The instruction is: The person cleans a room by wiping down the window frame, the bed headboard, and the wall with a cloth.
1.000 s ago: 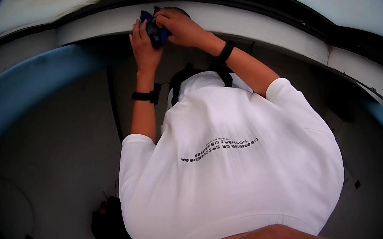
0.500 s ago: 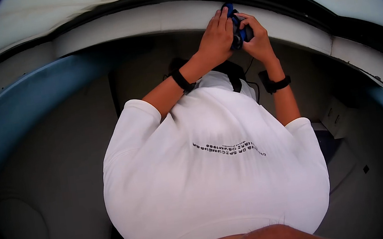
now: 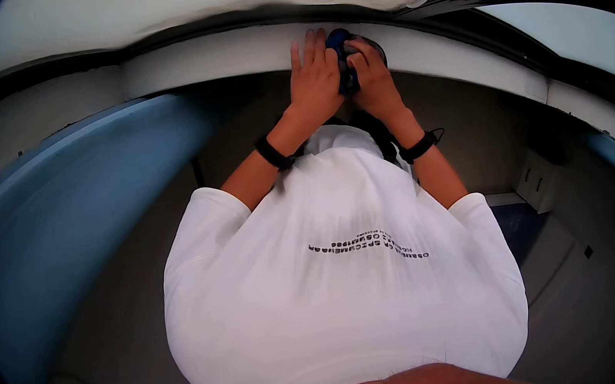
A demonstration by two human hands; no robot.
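A dark blue and black object with rounded parts is held up between both hands in the head view, in front of the white ledge; its kind cannot be made out. My left hand presses against its left side, fingers mostly straight and pointing up, the thumb hidden. On the other side, my right hand has its fingers bent around the object, with a greyish rounded part showing beyond them. Black bands circle both wrists.
Behind the hands runs a white ledge with a dark frame and pale panes above it. A blue curved surface lies at the left. A white cabinet stands low on the right, near a dark blue panel.
Both hands and the object have shifted left and slightly down in view, as the camera view turned. My right hand has turned, its fingers now higher over the object.
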